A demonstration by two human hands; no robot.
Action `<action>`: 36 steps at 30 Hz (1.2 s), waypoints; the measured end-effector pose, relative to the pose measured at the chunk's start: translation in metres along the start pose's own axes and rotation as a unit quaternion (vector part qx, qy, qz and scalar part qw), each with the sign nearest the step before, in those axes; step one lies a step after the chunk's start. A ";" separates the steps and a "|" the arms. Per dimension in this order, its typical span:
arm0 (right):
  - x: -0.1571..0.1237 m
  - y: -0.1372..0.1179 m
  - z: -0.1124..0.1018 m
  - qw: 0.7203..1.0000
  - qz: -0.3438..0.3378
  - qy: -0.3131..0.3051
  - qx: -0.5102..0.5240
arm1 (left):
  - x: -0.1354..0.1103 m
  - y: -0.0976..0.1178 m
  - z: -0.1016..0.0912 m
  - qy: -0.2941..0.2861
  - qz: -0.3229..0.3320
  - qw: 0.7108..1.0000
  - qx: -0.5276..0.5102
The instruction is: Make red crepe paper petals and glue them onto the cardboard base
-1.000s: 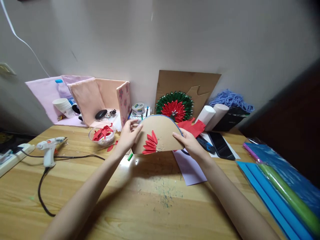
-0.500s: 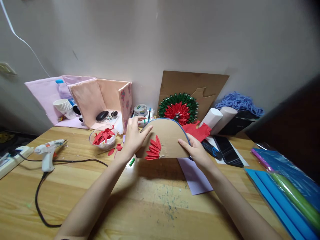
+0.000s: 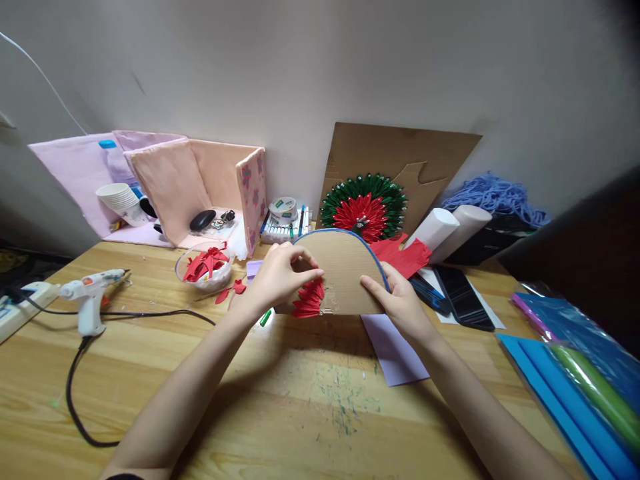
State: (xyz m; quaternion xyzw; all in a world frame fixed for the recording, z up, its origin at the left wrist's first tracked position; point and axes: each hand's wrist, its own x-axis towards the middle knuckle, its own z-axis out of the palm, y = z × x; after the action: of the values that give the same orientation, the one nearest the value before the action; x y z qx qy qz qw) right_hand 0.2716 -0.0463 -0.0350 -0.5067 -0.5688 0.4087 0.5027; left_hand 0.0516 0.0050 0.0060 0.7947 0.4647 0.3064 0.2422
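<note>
A half-round cardboard piece (image 3: pixel 347 270) with a blue rim is held upright above the wooden table (image 3: pixel 280 413). Red paper petals (image 3: pixel 309 300) are stuck in a fan near its lower middle. My left hand (image 3: pixel 280 277) is closed on the piece's left part, fingertips pressing on the petals. My right hand (image 3: pixel 400 300) grips the piece's right lower edge, thumb on the front face. A clear bowl (image 3: pixel 205 270) of red petals stands to the left of my left hand.
A glue gun (image 3: pixel 93 297) with its black cord lies at the left. A finished red and green rosette (image 3: pixel 367 213) leans on cardboard at the wall. A phone (image 3: pixel 463 290), purple paper (image 3: pixel 395 347), white rolls (image 3: pixel 445 227) and blue foam sheets (image 3: pixel 565 380) lie to the right.
My left hand has slid from the piece's upper left edge down onto the red petals. The cardboard piece has stayed between both hands, and the view has shifted a little.
</note>
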 end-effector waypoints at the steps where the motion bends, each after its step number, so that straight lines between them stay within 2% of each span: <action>1: 0.000 -0.001 0.000 1.000 0.000 0.000 0.001 | 0.000 0.001 0.000 0.001 -0.001 1.000 0.002; 12: -0.003 -0.004 0.003 1.000 -0.002 0.000 -0.001 | -0.001 0.005 0.000 0.006 0.000 1.000 0.027; 29: -0.004 -0.003 0.003 1.000 0.006 -0.006 0.030 | 0.000 0.005 0.002 0.031 -0.007 0.999 0.010; 32: -0.003 -0.001 0.002 1.000 0.004 -0.001 0.028 | 0.001 0.004 0.002 0.063 0.001 0.998 -0.007; 36: -0.001 -0.003 0.000 0.999 0.005 0.015 0.031 | 0.002 0.001 0.002 0.165 -0.035 0.985 -0.034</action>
State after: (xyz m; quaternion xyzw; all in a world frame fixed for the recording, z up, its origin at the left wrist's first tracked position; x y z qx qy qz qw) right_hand 0.2714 -0.0477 -0.0325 -0.4997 -0.5454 0.4209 0.5250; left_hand 0.0544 0.0062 0.0063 0.7077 0.5153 0.4401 0.1999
